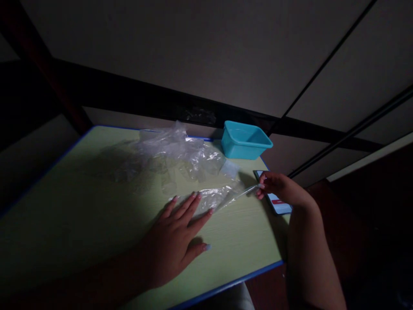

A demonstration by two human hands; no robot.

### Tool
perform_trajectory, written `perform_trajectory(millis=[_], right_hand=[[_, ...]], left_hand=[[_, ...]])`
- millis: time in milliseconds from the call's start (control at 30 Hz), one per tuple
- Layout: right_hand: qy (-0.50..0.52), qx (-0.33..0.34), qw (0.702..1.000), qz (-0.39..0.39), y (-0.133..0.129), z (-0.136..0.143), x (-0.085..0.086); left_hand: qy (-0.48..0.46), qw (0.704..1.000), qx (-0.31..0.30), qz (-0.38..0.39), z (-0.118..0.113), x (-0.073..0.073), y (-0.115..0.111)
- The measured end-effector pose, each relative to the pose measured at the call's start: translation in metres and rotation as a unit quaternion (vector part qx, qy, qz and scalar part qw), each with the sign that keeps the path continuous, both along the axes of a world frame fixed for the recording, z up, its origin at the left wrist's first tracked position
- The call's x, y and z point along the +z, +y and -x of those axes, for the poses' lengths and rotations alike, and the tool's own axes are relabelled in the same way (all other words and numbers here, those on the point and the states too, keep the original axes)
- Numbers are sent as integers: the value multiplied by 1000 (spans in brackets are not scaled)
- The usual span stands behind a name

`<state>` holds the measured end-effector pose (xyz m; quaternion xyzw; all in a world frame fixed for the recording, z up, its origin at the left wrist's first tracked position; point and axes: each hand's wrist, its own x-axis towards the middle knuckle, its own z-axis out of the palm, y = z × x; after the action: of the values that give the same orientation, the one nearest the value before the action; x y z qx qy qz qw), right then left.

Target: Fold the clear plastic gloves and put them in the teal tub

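A clear plastic bag (211, 200) lies flat on the table in front of me. My left hand (180, 234) presses on its left part, palm down with the fingers spread. At the bag's right end, my right hand (271, 186) pinches a corner between thumb and fingers and holds it a little above the table, so the plastic is drawn into a narrow fold. Behind this bag spreads a crumpled heap of clear plastic bags (171, 148).
A turquoise plastic bin (245, 144) stands at the table's back right corner. A phone (279, 206) with a lit screen lies at the right edge, partly under my right hand. The pale table (106, 215) has a blue rim; panelled cabinets (180, 47) rise behind it.
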<state>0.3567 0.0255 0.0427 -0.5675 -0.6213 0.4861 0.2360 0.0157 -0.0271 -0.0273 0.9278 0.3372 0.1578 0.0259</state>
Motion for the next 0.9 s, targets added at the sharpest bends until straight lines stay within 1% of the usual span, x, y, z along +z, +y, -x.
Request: perform_trajectory(millis=[100,167,300,367,500,667,833,900], right_hand=[[8,8,1000,12,-1,-1,0],[-7,20,999,30,-2,1,-1],[-61,26,996,62,-3,14,-4],[-76,27,995,63,-2,23,-7],[-123,26,992,8,3,36,-14],[-191,-4,981,-39,7,33,-16],[-285,-54,953,-90,9,24,-15],[-309,-63,942,-117,9,24,-16]], left_hand=[[8,1000,2,3,-1,2,0],[14,1000,2,4,-2,3,0],[20,1000,3,2,-1,4,1],[15,1000,5,5,-1,4,1],[12,1000,2,10,-1,6,0],[12,1000,3,9,-1,6,-1],[13,1000,7,0,-1,4,-1],[11,1000,11,-4,-1,4,-1]])
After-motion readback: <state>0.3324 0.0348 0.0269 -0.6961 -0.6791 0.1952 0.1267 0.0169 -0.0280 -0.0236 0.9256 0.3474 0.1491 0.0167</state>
